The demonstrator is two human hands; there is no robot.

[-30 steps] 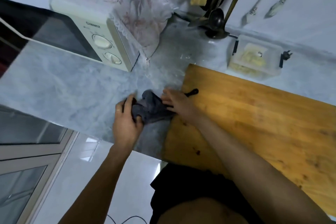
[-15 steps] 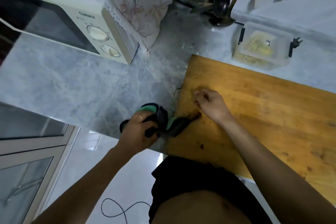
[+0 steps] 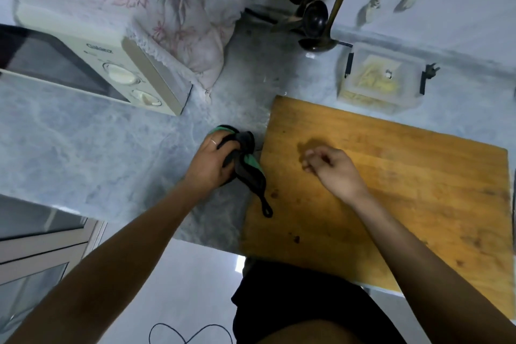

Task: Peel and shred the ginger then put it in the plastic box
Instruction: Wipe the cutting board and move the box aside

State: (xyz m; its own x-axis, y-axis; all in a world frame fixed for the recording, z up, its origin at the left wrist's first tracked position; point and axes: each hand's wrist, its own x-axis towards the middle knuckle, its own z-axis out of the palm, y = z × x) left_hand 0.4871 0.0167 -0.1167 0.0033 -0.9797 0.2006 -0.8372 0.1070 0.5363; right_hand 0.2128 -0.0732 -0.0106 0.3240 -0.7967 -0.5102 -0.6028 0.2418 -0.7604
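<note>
Ginger shreds [image 3: 374,81] already sit in the lidded plastic box [image 3: 381,75], so the left hand [image 3: 208,166] gripping the dishcloth [image 3: 247,162] should wipe the cutting board [image 3: 391,190] toward its edge, right hand [image 3: 332,169] loosely curled, holding nothing.

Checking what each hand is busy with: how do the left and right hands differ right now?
The left hand grips a dark cloth over the counter; the right hand holds nothing visible. The left sits beside the cutting board, the right above it. Both have curled fingers.
</note>
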